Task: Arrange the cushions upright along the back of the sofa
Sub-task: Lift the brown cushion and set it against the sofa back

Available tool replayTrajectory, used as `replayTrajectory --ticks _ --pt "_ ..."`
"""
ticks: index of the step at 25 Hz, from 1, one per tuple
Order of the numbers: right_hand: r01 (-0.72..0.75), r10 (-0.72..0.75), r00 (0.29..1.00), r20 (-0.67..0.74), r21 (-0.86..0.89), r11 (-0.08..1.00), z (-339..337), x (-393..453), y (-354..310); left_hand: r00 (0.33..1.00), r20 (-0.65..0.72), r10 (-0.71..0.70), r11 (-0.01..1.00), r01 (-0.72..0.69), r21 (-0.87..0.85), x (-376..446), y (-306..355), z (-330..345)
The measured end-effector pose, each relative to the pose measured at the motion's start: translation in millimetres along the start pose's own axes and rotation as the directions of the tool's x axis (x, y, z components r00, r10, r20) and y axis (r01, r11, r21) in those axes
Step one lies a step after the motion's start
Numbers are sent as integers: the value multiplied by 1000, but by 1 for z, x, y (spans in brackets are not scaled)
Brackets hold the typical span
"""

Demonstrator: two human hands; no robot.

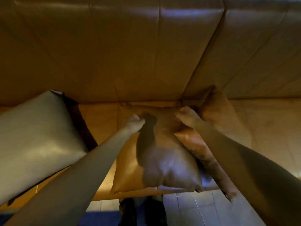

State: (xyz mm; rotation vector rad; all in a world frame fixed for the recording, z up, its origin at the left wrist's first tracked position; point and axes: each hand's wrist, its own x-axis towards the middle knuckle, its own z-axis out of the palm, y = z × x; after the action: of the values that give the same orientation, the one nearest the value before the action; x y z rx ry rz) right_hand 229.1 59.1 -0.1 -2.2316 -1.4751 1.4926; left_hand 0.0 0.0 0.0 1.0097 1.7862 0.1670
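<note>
Tan leather sofa filling the view, seamed backrest panels catching a bluish sheen, pale tiled floor below the seat edge, dark blue patch at bottom, dim warm light

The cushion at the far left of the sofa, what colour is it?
The cushion is pale grey-beige with a sheen, seen in the head view.

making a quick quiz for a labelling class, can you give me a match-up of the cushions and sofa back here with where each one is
Things:
1. grey cushion
2. tan cushion
3. brown cushion
4. sofa back

Places:
a. top of view, behind everything
b. middle of the seat, lying flat, both hands at its far edge
c. right of the middle one, tilted
d. left side of the seat

Pairs: 1-d, 2-b, 3-c, 4-a
</note>
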Motion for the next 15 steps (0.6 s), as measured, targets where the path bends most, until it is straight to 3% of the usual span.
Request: replayTrajectory --ticks 3,6,9,12,15 --pt "-191 210 977 -31 303 933 3 21 -9 983 -64 -172 981 165 -103 30 -23 -2" --pt "-299 330 944 11 456 838 6 45 -8 965 -111 -239 950 209 -232 56 -39 1" --pt "-332 365 931 17 461 823 14 61 1 962 -115 -248 907 189 -377 70 -45 10" --pt "-340 357 934 28 382 859 26 67 15 922 -191 -337 900 255 -354 71 -47 19" --pt "-355 386 923 -17 353 865 32 68 31 916 -159 -369 857 269 -440 79 -51 22"
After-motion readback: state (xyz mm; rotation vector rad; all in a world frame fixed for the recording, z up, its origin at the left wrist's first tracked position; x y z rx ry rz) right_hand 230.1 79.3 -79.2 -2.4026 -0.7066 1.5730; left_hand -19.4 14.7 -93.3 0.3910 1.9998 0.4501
